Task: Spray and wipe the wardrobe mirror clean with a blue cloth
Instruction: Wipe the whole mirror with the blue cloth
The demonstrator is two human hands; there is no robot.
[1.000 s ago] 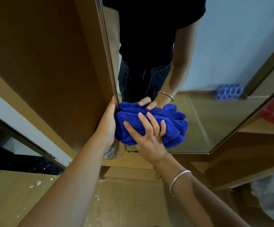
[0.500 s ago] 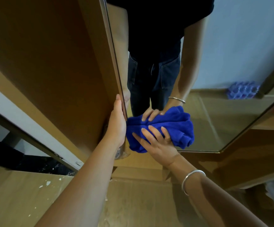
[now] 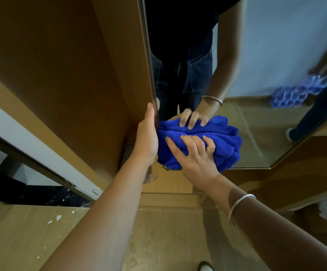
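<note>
Pressing under right hand (image 3: pixel 195 159), blue cloth (image 3: pixel 225 137)

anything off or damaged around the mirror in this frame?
Mostly fine. White specks are scattered on the floor at lower left, like paint or plaster spatter. The left hand grips the mirror door edge; the right hand presses the blue cloth near the mirror's bottom left corner. No cracks visible.

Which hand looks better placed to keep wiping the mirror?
The right hand: it presses the blue cloth on the mirror. The left hand grips the door edge.
</note>
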